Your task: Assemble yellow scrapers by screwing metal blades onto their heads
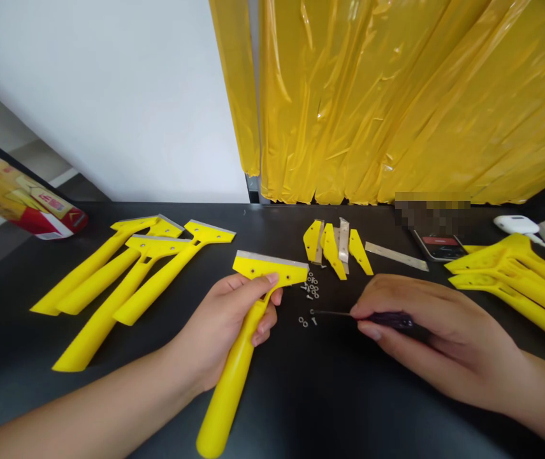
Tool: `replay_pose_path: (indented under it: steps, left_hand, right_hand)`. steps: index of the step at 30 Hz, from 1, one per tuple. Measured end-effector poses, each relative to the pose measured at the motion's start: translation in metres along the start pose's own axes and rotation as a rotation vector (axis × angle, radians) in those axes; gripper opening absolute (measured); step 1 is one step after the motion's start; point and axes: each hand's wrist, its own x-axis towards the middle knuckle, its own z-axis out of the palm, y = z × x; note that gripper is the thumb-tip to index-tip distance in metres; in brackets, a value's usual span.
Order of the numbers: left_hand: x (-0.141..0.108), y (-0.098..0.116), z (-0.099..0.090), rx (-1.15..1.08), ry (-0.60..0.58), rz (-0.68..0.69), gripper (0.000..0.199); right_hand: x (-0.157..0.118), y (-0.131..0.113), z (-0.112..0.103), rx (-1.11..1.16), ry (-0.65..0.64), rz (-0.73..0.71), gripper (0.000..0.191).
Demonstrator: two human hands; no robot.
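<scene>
My left hand (229, 325) is closed around the neck of a yellow scraper (238, 357), its thumb on the head below a metal blade edge. Two holes show in that head. In my right hand (435, 338) is a dark-handled screwdriver (389, 319), pinched between thumb and fingers, its thin shaft pointing left. The shaft's tip lies close to small nuts and screws (312, 290) scattered on the black table (329, 395). Behind them lie loose yellow head plates (332, 252) and metal strips (396, 256).
Several yellow scrapers (157, 274) with blades lie at the left, near a red and gold package (23, 197). On the right are yellow handles (530, 280), a phone (437, 244) and a white earphone case (515, 224). Yellow plastic sheeting (396, 95) hangs behind.
</scene>
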Motion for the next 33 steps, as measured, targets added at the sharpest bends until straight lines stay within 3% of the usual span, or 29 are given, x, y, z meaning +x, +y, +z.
replay_pose_path:
  steps: [9, 18, 33]
  left_hand:
    - [-0.003, 0.000, 0.001, -0.006, 0.002, 0.000, 0.036]
    - [-0.011, -0.005, 0.008, -0.049, -0.090, -0.145, 0.037]
    - [-0.012, -0.007, 0.012, -0.025, -0.115, -0.186, 0.038]
  right_hand:
    - [-0.001, -0.005, -0.008, -0.027, 0.055, 0.033, 0.021]
    - [-0.015, -0.008, -0.007, 0.167, 0.353, 0.238, 0.014]
    - [-0.010, -0.007, -0.002, 0.174, 0.357, 0.280, 0.011]
